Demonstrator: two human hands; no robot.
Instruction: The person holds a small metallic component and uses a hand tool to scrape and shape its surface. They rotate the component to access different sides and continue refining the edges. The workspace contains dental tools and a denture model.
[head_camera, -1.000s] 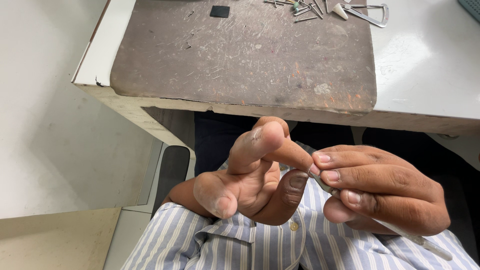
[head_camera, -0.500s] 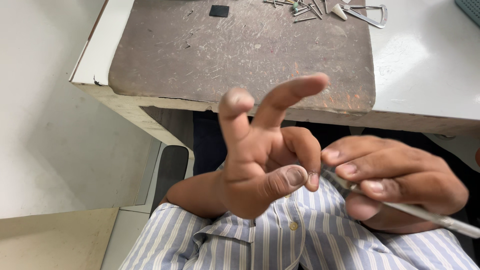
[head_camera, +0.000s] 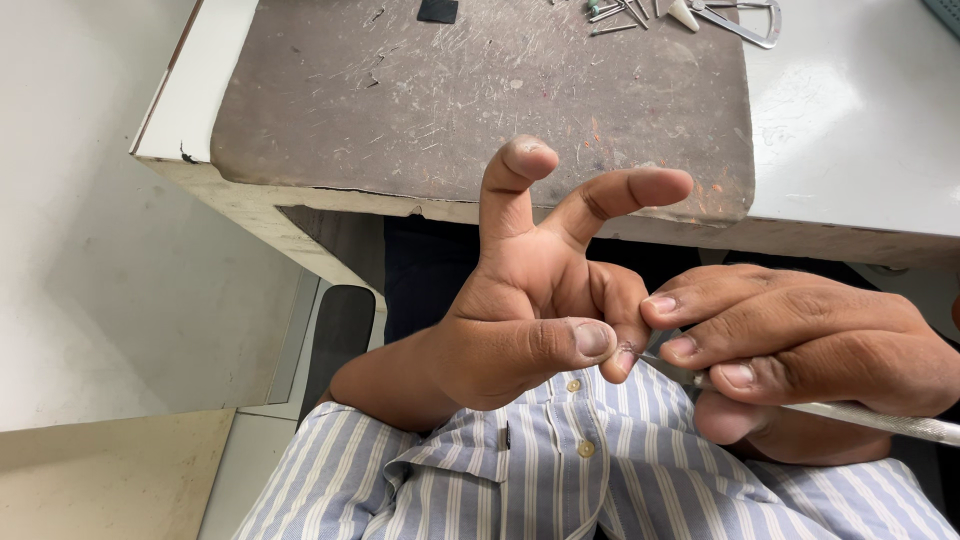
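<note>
Hands at lap level, below the bench edge. Right hand (head_camera: 800, 350) closed in a pen-like pinch on a thin metal tool (head_camera: 880, 420), whose shaft trails out past the palm to the right while its tip, largely hidden by the fingers, points at the left hand (head_camera: 530, 310). Left hand holds nothing visible: thumb and a curled finger meet just at the tool tip, two fingers raised and spread. Bench (head_camera: 480, 100) lies beyond both hands, with loose metal bits (head_camera: 690, 15) at its far edge. Risk, as judged: the tip sits against bare skin, so a slip of the pinch or a sudden push could prick the fingertip.
</note>
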